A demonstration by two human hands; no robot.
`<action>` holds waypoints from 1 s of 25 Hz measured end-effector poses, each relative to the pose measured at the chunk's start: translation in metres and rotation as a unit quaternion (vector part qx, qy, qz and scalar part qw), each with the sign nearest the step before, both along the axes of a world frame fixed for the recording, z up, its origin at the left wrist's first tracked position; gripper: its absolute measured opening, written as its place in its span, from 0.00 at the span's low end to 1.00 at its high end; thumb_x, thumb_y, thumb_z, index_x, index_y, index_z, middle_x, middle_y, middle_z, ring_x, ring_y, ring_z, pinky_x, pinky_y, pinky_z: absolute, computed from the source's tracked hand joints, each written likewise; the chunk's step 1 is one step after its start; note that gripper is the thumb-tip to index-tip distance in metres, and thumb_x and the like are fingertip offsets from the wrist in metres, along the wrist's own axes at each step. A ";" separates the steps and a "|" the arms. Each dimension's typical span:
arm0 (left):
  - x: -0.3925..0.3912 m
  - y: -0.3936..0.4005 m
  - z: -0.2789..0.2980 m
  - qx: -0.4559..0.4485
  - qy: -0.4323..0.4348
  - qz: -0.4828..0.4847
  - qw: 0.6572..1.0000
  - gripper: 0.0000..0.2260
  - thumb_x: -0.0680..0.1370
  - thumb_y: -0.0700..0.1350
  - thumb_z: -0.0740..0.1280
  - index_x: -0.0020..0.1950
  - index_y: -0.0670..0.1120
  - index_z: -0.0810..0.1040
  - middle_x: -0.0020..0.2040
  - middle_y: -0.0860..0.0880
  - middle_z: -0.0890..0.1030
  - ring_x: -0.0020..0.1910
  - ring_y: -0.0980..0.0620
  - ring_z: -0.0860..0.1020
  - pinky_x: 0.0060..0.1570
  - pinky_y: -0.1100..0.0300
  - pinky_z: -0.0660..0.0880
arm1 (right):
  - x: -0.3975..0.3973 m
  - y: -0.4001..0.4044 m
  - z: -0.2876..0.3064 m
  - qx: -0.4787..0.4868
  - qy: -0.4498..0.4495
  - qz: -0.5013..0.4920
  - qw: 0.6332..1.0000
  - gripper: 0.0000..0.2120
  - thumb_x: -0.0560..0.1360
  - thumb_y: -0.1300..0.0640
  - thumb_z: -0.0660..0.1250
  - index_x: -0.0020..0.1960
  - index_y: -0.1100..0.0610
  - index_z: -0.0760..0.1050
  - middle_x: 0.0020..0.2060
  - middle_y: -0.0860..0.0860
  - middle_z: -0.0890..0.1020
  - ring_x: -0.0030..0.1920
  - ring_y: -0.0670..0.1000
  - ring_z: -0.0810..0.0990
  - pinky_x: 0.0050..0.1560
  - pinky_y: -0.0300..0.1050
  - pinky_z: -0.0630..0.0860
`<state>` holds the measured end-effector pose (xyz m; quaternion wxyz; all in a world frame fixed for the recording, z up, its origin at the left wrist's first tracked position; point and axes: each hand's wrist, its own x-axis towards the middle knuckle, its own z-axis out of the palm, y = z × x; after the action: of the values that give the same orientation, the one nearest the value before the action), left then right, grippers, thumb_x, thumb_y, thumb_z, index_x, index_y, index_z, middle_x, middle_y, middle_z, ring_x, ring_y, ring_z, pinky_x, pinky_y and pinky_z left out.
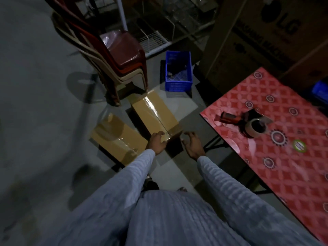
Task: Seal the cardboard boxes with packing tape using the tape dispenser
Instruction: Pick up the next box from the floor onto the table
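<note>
Two brown cardboard boxes lie on the floor. The farther box (152,112) has shiny clear tape along its top seam. The nearer box (117,139) at the left also shows glossy tape on top. My left hand (157,142) rests with spread fingers on the near end of the farther box. My right hand (192,146) hovers open just right of that box's near corner, holding nothing. The red tape dispenser (246,122) with its roll of clear tape lies on the red patterned table (284,157) at the right, away from both hands.
A stack of plastic chairs (115,55) stands behind the boxes. A blue crate (178,71) sits on the floor beyond them. A big printed carton (257,36) rises behind the table. Wire racks (154,38) lie at the back. Grey floor spreads to the left.
</note>
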<state>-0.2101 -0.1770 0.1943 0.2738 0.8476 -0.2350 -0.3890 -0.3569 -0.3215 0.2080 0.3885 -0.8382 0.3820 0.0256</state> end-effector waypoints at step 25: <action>0.022 0.089 -0.051 0.070 0.092 0.154 0.981 0.21 0.78 0.41 0.67 0.72 0.45 0.75 0.65 0.45 0.81 0.64 0.44 0.79 0.63 0.58 0.74 | 0.049 0.034 -0.042 0.048 0.069 0.118 0.989 0.22 0.81 0.50 0.66 0.71 0.60 0.73 0.71 0.61 0.71 0.66 0.64 0.75 0.68 0.55 0.72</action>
<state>-0.1878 -0.0876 0.1431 0.2910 0.8516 -0.0474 -0.4334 -0.3074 -0.2879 0.1659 0.3950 -0.8540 0.3049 0.1473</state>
